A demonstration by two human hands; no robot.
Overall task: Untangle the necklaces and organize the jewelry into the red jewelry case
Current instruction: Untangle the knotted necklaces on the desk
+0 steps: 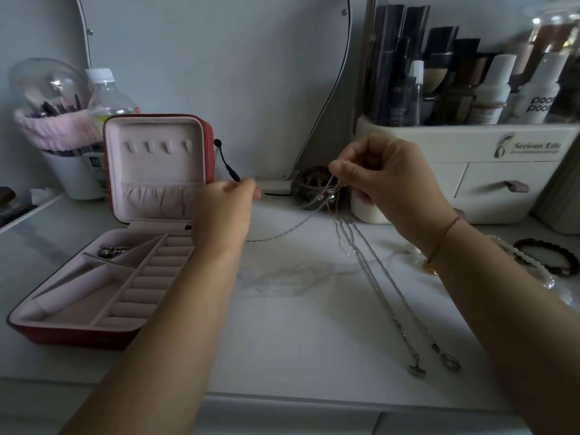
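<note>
**A hard pull could tighten the knot**

The right hand [386, 180] pinches the bunched necklaces [323, 197] just above the table [298, 334]. The left hand [226, 211] pinches one thin chain [282, 232] that stretches sideways from the bunch. Tugging too hard may cinch the tangle or snap a link. The red jewelry case [62, 335] lies open beside the left forearm, which could knock it.

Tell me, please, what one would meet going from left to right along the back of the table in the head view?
Pink-banded brush cup → raised lid of the red jewelry case → left hand, pinching a thin chain → dark round ornament → right hand, holding the tangled necklaces → white cosmetics organizer.
</note>
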